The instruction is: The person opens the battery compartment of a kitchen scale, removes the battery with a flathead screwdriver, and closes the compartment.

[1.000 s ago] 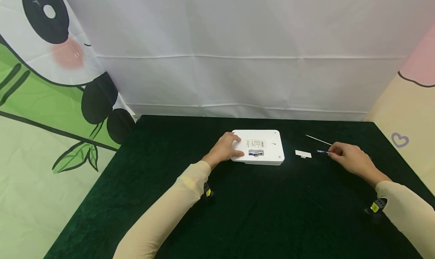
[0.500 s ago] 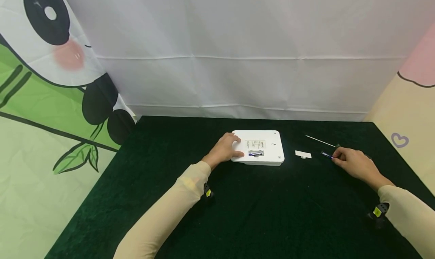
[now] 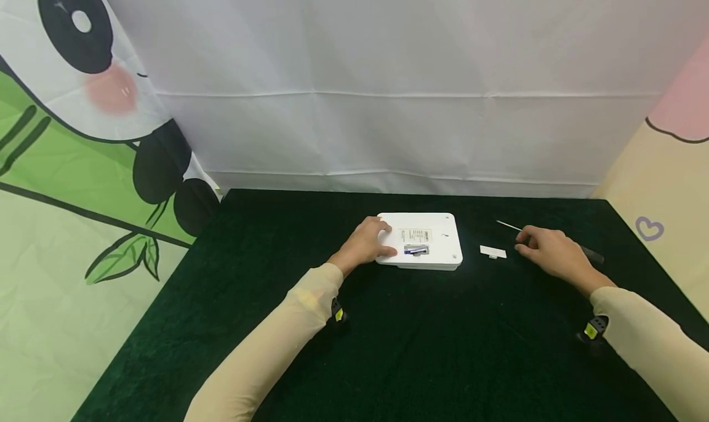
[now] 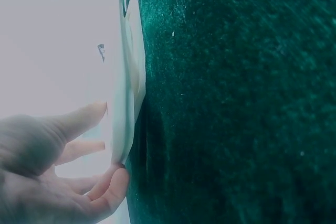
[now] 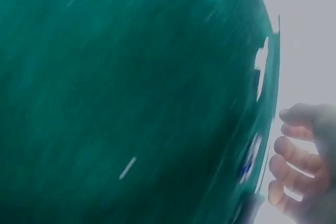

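Note:
A white flat rectangular device (image 3: 437, 231) lies underside up, showing a label and an uncovered battery compartment with a blue-and-silver battery (image 3: 415, 250) in it. My left hand (image 3: 362, 242) grips its left edge; in the left wrist view the fingers curl at the rim (image 4: 123, 129). My right hand (image 3: 551, 250) hovers right of the small white battery cover (image 3: 493, 251), fingers loosely bent with nothing seen between them. Below that hand, the right wrist view shows another blue-and-white battery (image 5: 251, 161) on the cloth. The head view hides this battery behind the hand.
A screwdriver lies beyond my right hand, its thin shaft (image 3: 508, 225) and dark handle (image 3: 592, 254) showing on either side. Dark green cloth (image 3: 421, 336) covers the table. A white curtain (image 3: 404, 133) hangs behind it.
My right hand has moved left towards the battery cover and away from the loose battery, which it was fingering half a second ago. The left hand and the device stay in place.

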`<state>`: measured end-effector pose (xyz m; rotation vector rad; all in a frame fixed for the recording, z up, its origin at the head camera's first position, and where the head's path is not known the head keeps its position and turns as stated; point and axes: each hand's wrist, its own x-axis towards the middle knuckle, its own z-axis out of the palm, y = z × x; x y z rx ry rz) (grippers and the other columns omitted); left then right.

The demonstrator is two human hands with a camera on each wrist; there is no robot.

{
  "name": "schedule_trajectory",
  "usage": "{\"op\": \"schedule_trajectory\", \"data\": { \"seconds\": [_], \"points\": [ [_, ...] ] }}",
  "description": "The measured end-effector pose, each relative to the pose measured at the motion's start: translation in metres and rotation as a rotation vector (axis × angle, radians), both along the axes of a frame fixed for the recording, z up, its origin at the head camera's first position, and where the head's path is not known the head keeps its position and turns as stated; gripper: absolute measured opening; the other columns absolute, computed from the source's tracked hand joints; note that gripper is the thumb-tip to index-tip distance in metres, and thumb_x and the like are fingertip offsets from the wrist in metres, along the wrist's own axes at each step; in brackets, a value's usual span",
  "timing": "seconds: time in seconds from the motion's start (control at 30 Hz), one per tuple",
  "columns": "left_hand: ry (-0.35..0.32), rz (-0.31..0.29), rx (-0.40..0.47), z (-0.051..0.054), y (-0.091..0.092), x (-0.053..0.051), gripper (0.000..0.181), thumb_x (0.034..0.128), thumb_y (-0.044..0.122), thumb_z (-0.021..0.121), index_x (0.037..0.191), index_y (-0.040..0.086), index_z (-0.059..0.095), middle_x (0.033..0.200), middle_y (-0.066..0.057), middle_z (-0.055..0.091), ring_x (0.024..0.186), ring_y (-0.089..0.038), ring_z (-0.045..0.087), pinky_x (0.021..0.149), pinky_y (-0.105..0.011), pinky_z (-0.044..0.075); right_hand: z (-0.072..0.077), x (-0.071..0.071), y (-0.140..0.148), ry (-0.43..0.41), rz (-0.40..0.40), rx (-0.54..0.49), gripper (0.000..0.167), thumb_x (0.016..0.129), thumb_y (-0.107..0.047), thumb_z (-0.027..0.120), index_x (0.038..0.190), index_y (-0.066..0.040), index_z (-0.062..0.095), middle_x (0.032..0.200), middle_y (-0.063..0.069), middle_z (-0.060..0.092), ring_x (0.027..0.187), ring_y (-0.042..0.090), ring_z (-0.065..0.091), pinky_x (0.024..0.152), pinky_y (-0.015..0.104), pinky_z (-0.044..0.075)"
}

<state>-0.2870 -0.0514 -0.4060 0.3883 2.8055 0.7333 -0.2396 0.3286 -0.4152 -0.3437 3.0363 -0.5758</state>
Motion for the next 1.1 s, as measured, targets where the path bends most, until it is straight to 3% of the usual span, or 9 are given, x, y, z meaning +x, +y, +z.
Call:
{"op": "schedule_trajectory", "data": {
  "seconds": [0.17, 0.5, 0.73, 1.1],
  "points": [
    [0.003, -0.008, 0.006, -0.001, -0.001, 0.000, 0.056, 0.0860, 0.030, 0.076, 0.135, 0.012, 0.057, 0.156, -0.009, 0.033, 0.144, -0.027, 0.032, 0.117, -0.043, 0.028, 0.007, -0.016, -0.047, 0.009, 0.023, 0.011, 0.020, 0.096, -0.020, 0.060, 0.110, -0.007, 0.064, 0.083, 0.007, 0.060, 0.063, 0.017, 0.051, 0.054, 0.030, 0.041],
    [0.029, -0.033, -0.002, 0.000, 0.000, 0.000, 0.055, 0.0858, 0.031, 0.076, 0.133, 0.010, 0.058, 0.155, -0.010, 0.035, 0.142, -0.027, 0.034, 0.117, -0.042, 0.029, 0.015, -0.029, -0.132, 0.085, 0.261, -0.017, 0.016, 0.093, -0.023, 0.066, 0.104, -0.012, 0.070, 0.080, 0.000, 0.057, 0.070, 0.015, 0.050, 0.061, 0.029, 0.040],
    [0.013, -0.029, 0.009, 0.001, 0.000, 0.000, 0.054, 0.0863, 0.031, 0.076, 0.133, 0.011, 0.057, 0.155, -0.009, 0.035, 0.143, -0.027, 0.033, 0.117, -0.043, 0.028, 0.012, -0.032, -0.151, 0.056, 0.344, 0.015, 0.016, 0.091, -0.023, 0.067, 0.104, -0.014, 0.072, 0.085, -0.002, 0.057, 0.075, 0.014, 0.051, 0.065, 0.029, 0.042],
    [0.008, -0.017, 0.014, -0.001, -0.002, 0.000, 0.054, 0.0864, 0.030, 0.076, 0.133, 0.011, 0.057, 0.155, -0.009, 0.035, 0.142, -0.027, 0.034, 0.117, -0.043, 0.029, 0.012, -0.033, -0.156, 0.048, 0.378, 0.042, 0.011, 0.092, -0.022, 0.066, 0.100, -0.016, 0.071, 0.093, -0.002, 0.059, 0.079, 0.013, 0.052, 0.070, 0.031, 0.045]
  ]
}}
